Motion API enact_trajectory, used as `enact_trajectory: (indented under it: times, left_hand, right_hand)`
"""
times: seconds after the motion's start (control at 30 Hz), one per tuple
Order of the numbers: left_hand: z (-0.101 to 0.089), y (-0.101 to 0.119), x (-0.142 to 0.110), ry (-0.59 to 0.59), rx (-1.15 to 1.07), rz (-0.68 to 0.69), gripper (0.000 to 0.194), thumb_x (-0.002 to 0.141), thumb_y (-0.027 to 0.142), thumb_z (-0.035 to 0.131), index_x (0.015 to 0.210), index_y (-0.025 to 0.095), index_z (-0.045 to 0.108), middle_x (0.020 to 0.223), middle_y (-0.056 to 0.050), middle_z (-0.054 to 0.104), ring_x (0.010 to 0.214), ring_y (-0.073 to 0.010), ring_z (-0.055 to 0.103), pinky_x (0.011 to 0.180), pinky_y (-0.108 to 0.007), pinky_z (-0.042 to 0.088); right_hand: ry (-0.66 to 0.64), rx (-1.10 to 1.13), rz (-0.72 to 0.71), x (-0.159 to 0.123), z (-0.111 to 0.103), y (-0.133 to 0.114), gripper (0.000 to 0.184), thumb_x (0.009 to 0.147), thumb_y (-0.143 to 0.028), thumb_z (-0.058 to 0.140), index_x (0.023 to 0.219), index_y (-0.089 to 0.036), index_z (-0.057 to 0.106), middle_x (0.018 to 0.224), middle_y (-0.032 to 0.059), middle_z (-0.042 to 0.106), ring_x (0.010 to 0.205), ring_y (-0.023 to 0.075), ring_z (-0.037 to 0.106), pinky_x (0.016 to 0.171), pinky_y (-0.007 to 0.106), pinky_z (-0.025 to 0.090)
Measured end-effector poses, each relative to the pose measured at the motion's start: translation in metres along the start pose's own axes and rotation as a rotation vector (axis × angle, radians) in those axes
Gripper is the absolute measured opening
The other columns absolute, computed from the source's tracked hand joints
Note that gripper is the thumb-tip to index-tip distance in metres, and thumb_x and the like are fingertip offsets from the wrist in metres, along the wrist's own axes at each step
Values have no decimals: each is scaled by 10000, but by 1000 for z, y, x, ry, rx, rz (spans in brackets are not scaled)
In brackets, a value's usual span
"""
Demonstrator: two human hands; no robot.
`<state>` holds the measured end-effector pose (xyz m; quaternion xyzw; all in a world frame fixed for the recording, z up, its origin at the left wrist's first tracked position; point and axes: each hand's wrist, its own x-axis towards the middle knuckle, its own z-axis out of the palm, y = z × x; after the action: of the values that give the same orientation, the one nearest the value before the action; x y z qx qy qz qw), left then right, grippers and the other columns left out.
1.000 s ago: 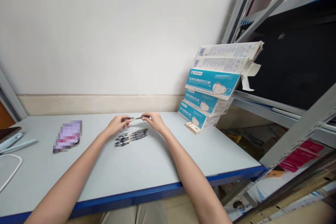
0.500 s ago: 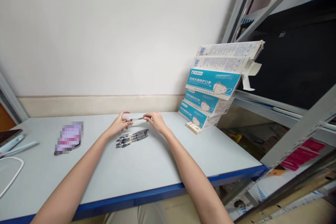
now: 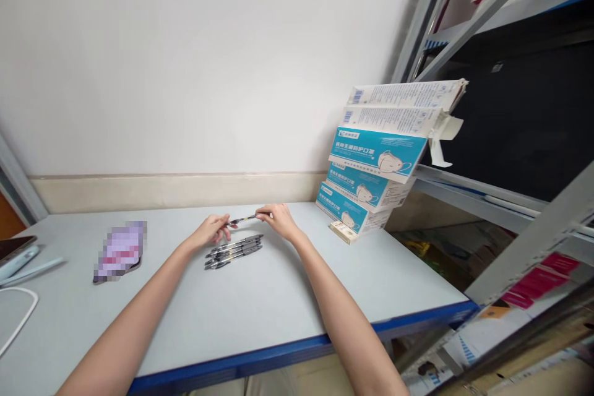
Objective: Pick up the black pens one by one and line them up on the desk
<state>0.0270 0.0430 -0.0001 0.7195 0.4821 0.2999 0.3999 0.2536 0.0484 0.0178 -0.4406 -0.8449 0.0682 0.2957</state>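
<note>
A clear-barrelled pen (image 3: 243, 219) is held level between my two hands, just beyond a group of pens. My left hand (image 3: 212, 230) pinches its left end, and my right hand (image 3: 277, 221) grips the dark right end with fingertips and thumb. Nearer to me, several similar pens (image 3: 234, 252) with clear barrels and dark grips lie side by side on the light grey table (image 3: 223, 315), slightly slanted.
On the right, a stack of blue and white mask boxes (image 3: 371, 151) leans near a metal shelf (image 3: 515, 241), with a small box (image 3: 343, 232) before it. A blurred phone (image 3: 119, 252) and a white cable (image 3: 28, 315) lie left. A wall (image 3: 199, 74) stands behind.
My left fingers, spread around the pen's left end before, have closed on it. The right hand still holds the other end. The camera view has tipped slightly.
</note>
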Motion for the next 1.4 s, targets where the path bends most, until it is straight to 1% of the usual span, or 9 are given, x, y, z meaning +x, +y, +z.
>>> enact_trajectory:
  times: [0.27, 0.47, 0.67, 0.87, 0.97, 1.03, 1.2, 1.27, 1.4]
  left_hand:
    - [-9, 15, -9, -159, -27, -46, 415, 659, 488, 610, 803, 106, 684, 656, -46, 646, 440, -57, 364, 432, -204, 278]
    - [-7, 23, -10, 63, 416, 71, 315, 711, 425, 560, 798, 157, 703, 690, -42, 679, 583, -136, 525, 530, -225, 348]
    - [8, 19, -12, 311, 1089, 275, 319, 857, 381, 403, 866, 212, 674, 825, -84, 685, 793, -205, 600, 567, -241, 345]
    - [26, 18, -12, 448, 1022, 387, 367, 883, 428, 343, 925, 197, 625, 838, -83, 667, 801, -204, 601, 595, -251, 367]
    - [24, 23, -10, 461, 828, 294, 415, 841, 498, 385, 1100, 200, 514, 875, -53, 645, 751, -183, 595, 606, -248, 383]
    - [16, 22, -8, 401, 699, 194, 504, 783, 550, 441, 1140, 194, 445, 898, -35, 625, 732, -172, 583, 615, -248, 395]
    - [-2, 9, -6, -161, 581, 80, 426, 661, 581, 541, 823, 188, 526, 774, -6, 564, 730, -164, 534, 649, -243, 407]
    - [-2, 6, -7, -249, 564, 49, 401, 659, 565, 535, 803, 190, 530, 713, 12, 530, 664, -148, 504, 610, -236, 393]
    - [1, 7, -8, -267, 504, 33, 357, 693, 519, 480, 823, 193, 544, 661, 24, 494, 615, -133, 469, 580, -228, 372]
  right_hand:
    - [19, -44, -96, 2, 1, 5, 175, 851, -278, 515, 867, -246, 686, 873, 12, 679, 840, 154, 544, 763, 260, 259]
    - [-114, -97, -13, 0, -1, -4, 277, 887, -293, 442, 808, -198, 689, 653, 13, 641, 682, 121, 545, 711, 240, 259]
    - [-196, -134, 126, 0, -5, -6, 324, 903, -320, 394, 815, -183, 674, 739, 33, 660, 750, 145, 570, 697, 235, 290]
    - [-119, -138, 26, 1, 5, -28, 403, 916, -461, 309, 1090, -205, 567, 983, 74, 658, 946, 180, 557, 826, 296, 307]
    - [-130, -138, 112, 2, 6, -30, 539, 880, -575, 258, 993, -187, 614, 932, 91, 666, 892, 194, 580, 773, 282, 347]
    - [-74, -193, 241, 2, 0, -22, 603, 825, -653, 290, 902, -173, 647, 865, 106, 671, 858, 214, 592, 742, 280, 362]
    - [91, -249, 519, 0, -23, 2, 581, 815, -629, 321, 826, -176, 684, 786, 125, 673, 805, 236, 610, 670, 278, 372]
    - [154, -251, 575, -1, -26, 5, 543, 830, -574, 321, 835, -176, 690, 784, 126, 675, 799, 235, 614, 660, 276, 372]
    - [165, -259, 635, -1, -22, 7, 504, 813, -519, 360, 834, -148, 700, 790, 146, 676, 787, 238, 619, 659, 278, 382]
